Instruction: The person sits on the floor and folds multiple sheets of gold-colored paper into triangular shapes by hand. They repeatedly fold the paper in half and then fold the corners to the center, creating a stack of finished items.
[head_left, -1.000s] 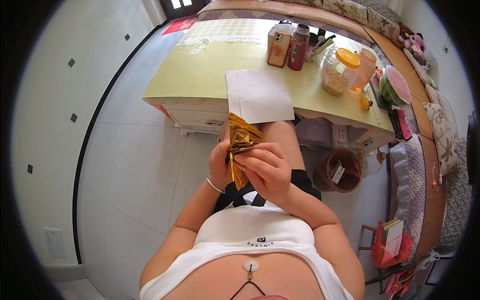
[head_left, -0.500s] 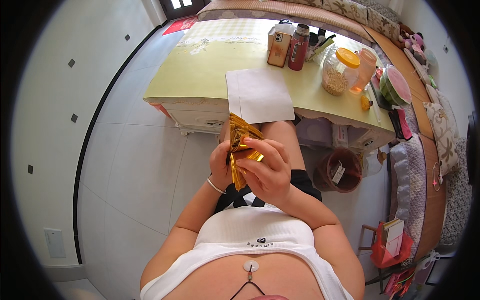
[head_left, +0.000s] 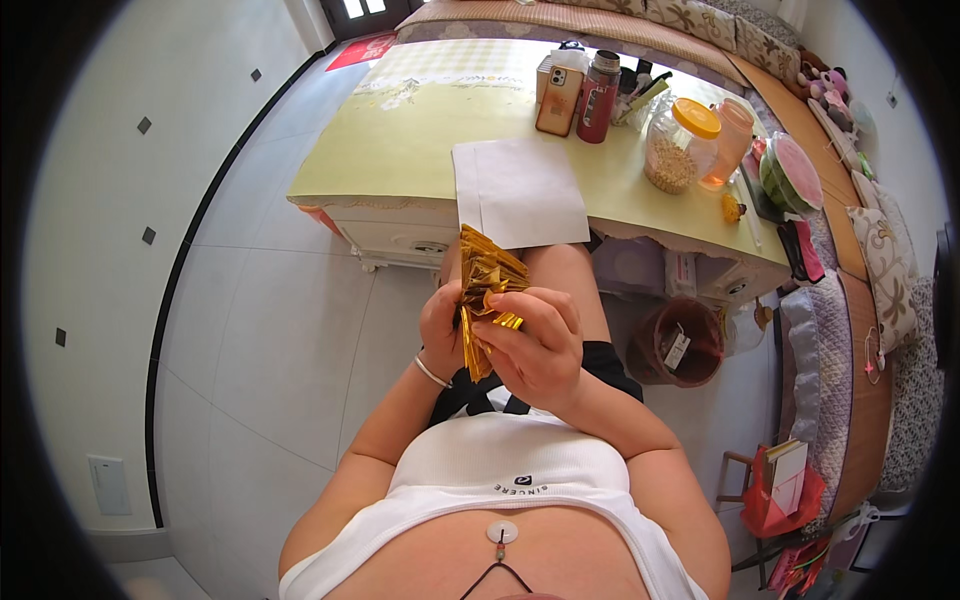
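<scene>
A bundle of shiny gold foil paper (head_left: 484, 262), folded into many thin layers, stands between my hands above my lap. Around its left side my left hand (head_left: 440, 325) is closed, with a white bangle at the wrist. My right hand (head_left: 540, 335) pinches the layers from the right, its thumb and forefinger on the foil's edges. The upper layers fan out above my fingers. What lies inside the bundle, and my left fingertips, are hidden.
White paper sheets (head_left: 520, 190) lie at the edge of the green-topped table (head_left: 390, 160). Beyond them stand a phone (head_left: 559, 100), a red flask (head_left: 597, 98), a yellow-lidded jar (head_left: 672, 160) and a cut watermelon (head_left: 792, 172). A dark red bin (head_left: 690, 365) sits on the floor at right.
The foil layers near my right fingers have spread and fanned out more. My right fingers have shifted slightly on the bundle, and both hands keep hold of it.
</scene>
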